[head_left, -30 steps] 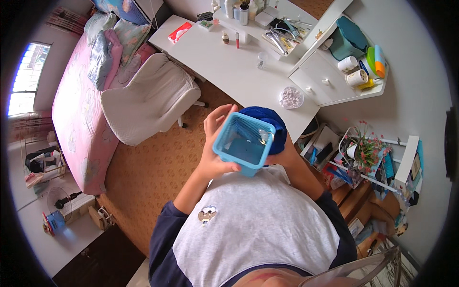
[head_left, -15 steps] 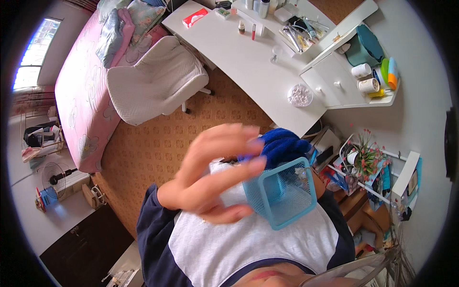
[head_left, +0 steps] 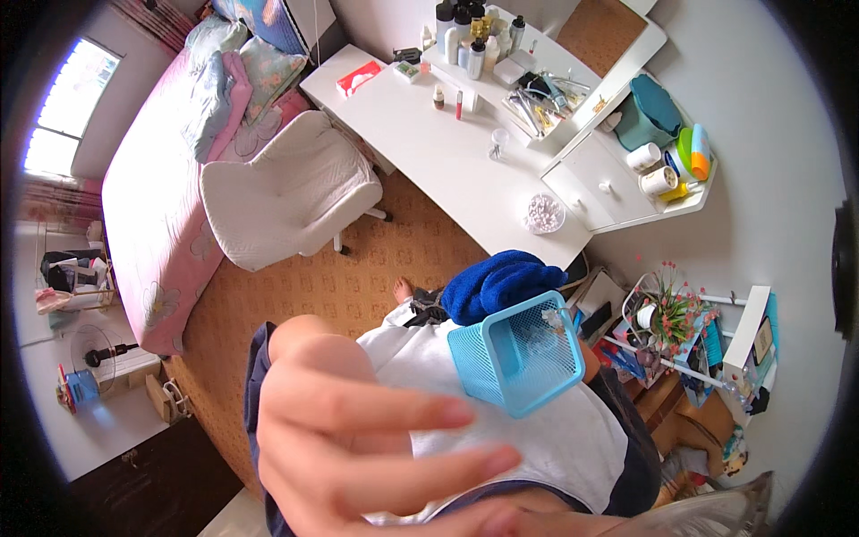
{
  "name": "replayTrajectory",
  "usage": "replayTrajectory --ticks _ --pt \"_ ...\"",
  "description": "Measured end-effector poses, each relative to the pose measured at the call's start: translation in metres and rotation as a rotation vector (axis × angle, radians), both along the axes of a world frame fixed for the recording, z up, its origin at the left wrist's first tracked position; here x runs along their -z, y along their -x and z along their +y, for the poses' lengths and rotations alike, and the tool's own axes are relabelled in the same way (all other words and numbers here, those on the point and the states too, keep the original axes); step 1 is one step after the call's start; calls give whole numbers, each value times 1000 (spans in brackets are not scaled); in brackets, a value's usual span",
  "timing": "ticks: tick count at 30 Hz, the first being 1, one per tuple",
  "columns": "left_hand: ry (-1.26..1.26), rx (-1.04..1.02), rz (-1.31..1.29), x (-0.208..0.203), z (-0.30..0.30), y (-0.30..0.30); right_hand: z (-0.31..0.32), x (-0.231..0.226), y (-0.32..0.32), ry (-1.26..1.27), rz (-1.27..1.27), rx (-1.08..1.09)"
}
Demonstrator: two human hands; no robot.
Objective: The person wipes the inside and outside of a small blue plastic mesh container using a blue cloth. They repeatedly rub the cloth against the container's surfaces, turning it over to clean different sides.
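Fingers (head_left: 394, 408) of the left hand (head_left: 309, 416) spread, seemingly empty — off the basket (head_left: 472, 369) since a second ago, leaving it apparently to the right hand, hidden; its grip I cannot tell. Basket tilted before the shirt (head_left: 573, 443), beside the towel (head_left: 501, 282).

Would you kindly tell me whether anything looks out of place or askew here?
The blue mesh basket looks askew: it leans sideways, its open top turned rightward, beside the blue cloth. Nothing looks clearly spilled or damaged.
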State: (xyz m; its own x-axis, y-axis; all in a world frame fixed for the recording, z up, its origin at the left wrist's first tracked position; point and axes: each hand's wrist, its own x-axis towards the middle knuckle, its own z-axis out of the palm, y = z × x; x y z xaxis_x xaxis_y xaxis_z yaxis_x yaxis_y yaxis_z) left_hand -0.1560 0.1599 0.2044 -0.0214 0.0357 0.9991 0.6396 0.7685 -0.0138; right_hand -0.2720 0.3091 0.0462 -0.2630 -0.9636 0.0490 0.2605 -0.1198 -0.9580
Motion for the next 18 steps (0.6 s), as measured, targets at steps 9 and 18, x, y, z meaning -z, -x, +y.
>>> replayTrajectory --ticks 9,18 --pt "238 141 36 -6 -13 67 -108 -25 -116 322 237 -310" --pt "87 55 -81 17 46 76 -78 -2 -77 211 91 -405"
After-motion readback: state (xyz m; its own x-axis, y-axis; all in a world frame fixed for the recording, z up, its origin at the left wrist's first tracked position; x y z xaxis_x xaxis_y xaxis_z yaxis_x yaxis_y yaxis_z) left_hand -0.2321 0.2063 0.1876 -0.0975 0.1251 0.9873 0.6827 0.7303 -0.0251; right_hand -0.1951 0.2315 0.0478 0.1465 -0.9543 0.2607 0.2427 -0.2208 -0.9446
